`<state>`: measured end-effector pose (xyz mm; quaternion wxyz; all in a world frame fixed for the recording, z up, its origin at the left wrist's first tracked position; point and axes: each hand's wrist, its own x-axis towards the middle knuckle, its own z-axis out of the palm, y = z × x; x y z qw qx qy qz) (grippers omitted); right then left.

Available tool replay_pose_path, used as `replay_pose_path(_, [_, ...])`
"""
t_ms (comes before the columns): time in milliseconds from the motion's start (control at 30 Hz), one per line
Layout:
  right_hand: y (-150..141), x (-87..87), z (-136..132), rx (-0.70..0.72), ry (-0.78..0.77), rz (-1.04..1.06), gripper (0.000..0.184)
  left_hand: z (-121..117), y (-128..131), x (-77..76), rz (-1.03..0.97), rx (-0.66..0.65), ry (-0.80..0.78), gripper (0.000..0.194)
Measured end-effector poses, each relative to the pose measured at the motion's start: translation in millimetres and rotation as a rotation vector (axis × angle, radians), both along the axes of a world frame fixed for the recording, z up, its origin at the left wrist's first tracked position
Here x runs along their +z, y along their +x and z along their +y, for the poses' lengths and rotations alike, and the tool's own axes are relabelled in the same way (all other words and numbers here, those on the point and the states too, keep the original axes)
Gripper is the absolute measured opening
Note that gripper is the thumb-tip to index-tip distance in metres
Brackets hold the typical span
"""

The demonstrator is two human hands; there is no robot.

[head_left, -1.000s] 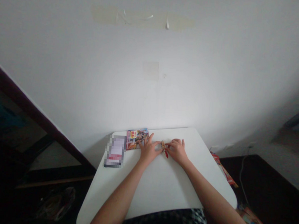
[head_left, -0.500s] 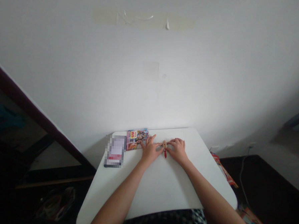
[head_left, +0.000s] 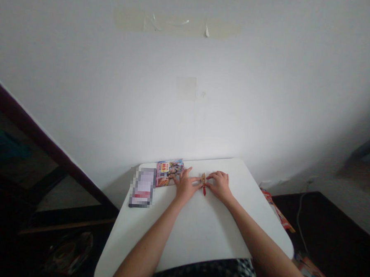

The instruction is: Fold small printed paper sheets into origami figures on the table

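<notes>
Tan-and-red pointed piece (head_left: pixel 204 189): seemed light, stiff, pinchable midway
Left hand (head_left: pixel 186 189): narrowly pinched it
Right hand (head_left: pixel 221 187): was half-curled, hold unclear

Large red digits are standing out on a yellow price-style label (head_left: pixel 165 167).
The label is sitting on a colourful printed packet (head_left: pixel 175 167); its digits are looking like eights and nines or sixes, their exact reading staying unclear, with smaller characters blurring beside them. The phone (head_left: pixel 142 188) is showing only pixelated blocks.
</notes>
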<state>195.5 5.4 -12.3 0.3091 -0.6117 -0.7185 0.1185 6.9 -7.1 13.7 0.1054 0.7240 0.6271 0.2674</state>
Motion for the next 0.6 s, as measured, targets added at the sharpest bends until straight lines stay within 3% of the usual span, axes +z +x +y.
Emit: replay_pose_path(600, [1.3,-2.8,0.4,0.027,0.061,0.025,0.010,4.1,-0.2,-7.7,-0.114,-0.014,0.054,0.016])
